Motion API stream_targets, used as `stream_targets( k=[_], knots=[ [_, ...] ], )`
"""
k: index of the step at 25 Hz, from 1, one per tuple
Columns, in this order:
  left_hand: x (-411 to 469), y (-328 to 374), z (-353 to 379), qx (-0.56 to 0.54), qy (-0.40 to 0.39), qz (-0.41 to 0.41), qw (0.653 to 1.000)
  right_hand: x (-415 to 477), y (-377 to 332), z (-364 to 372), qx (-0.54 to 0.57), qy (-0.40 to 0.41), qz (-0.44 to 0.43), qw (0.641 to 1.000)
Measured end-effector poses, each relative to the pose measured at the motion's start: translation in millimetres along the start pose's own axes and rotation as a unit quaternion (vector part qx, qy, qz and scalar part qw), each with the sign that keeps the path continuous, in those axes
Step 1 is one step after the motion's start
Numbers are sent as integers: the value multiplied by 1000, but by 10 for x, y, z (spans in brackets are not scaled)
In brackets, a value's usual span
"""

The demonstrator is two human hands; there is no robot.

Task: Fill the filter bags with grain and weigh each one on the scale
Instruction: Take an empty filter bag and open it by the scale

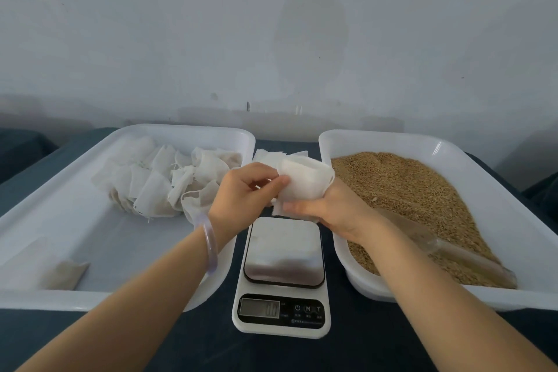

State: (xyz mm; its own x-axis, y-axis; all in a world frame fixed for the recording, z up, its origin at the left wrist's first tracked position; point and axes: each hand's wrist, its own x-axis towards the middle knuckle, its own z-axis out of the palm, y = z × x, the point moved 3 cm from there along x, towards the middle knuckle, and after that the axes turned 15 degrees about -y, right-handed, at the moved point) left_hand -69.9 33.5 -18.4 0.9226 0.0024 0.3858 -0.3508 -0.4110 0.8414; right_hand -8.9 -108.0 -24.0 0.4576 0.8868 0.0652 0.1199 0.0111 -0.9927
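Observation:
Both hands hold one white filter bag [305,180] in the air just beyond the scale [282,275]. My left hand [246,190] pinches the bag's left edge with thumb and fingers. My right hand [329,208] grips it from below and from the right. The bag's mouth looks spread open at the top. The scale's steel platform carries nothing and its display is lit. Brown grain [416,199] fills the white tray on the right [513,190], with a clear scoop [453,254] lying in it. Behind the held bag lies a small stack of flat bags [265,155].
A white tray on the left [60,190] holds a heap of several filled filter bags [163,181], and one more bag [63,275] lies at its near left corner. Everything stands on a dark cloth-covered table [362,350] against a pale wall.

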Motion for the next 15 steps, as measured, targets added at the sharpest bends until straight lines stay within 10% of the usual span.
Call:
stream_targets(
  k=[5,15],
  knots=[
    [-20,-109,23,114,-35,-77,990,-105,-29,-161,-375,41,95,921],
    [-20,-162,136,462,-277,-120,834,50,192,-34,-562,-58,179,806]
  ],
)
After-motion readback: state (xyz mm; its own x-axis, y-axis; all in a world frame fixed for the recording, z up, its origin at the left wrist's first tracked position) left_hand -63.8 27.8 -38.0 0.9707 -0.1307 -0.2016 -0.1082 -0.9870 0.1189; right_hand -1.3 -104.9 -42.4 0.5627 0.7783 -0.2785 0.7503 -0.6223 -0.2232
